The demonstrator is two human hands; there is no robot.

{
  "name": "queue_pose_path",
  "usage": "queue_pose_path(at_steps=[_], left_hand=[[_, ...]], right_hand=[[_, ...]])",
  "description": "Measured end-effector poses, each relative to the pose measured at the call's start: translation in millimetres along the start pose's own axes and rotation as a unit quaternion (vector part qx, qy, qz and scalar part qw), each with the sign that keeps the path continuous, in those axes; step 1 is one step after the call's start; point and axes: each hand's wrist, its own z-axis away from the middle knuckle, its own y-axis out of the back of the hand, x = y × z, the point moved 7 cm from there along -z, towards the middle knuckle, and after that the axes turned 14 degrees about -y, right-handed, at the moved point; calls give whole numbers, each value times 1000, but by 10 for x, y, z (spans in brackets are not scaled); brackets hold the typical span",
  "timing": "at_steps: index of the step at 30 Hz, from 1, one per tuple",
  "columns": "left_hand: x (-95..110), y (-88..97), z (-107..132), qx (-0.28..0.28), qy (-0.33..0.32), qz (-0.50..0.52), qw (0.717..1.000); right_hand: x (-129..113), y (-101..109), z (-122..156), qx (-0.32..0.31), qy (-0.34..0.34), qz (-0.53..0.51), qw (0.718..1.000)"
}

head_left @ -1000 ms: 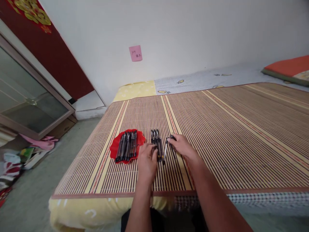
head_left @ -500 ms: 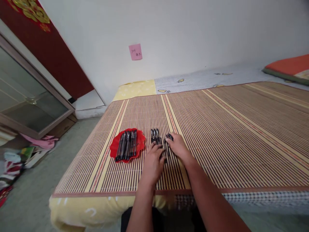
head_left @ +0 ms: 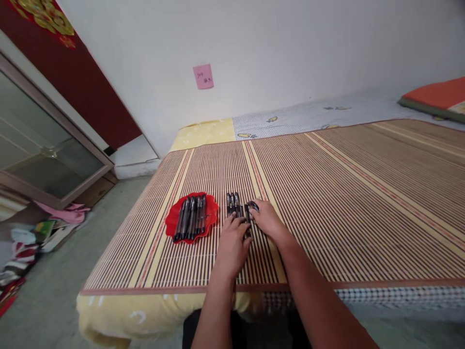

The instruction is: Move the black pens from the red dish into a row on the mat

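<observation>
Three black capped pens (head_left: 233, 198) lie side by side on the striped mat, their lower ends under my left hand (head_left: 234, 240). My left fingers curl over them, while the thumb and fingers close around another dark pen (head_left: 247, 213) standing slightly apart to the right. Just beside that pen's upper end, my right hand (head_left: 267, 218) pinches a short black piece (head_left: 254, 206) that looks like a pen cap. To the left, a red scalloped plate (head_left: 214, 218) carries several similar pens (head_left: 191, 215) in a row.
The striped mat (head_left: 327, 203) covers the bed, over yellow and checked bedding (head_left: 119, 315). A pink note (head_left: 203, 76) is on the wall behind. An orange folded cloth (head_left: 436, 94) lies far right. Clothes (head_left: 22, 257) and a glass-fronted cabinet (head_left: 51, 155) are at left.
The dark pen between my hands has shifted slightly up and left, and my right hand has moved slightly left with the black piece. The plate and the three pens look the same.
</observation>
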Motion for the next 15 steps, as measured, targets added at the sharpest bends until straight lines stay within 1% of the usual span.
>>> queue_pose_path(at_steps=[5,9,15], left_hand=[[4,10,4,16,-4,-4,1000],[29,0,-9,6,-9,-12,1000],[31,-9,-18,-11,5,-25,1000]], right_hand=[[-10,-13,15,-14,11,-20,1000],[-36,10,18,-9,20,-16,1000],[-17,-12,-7,17,22,41,999]])
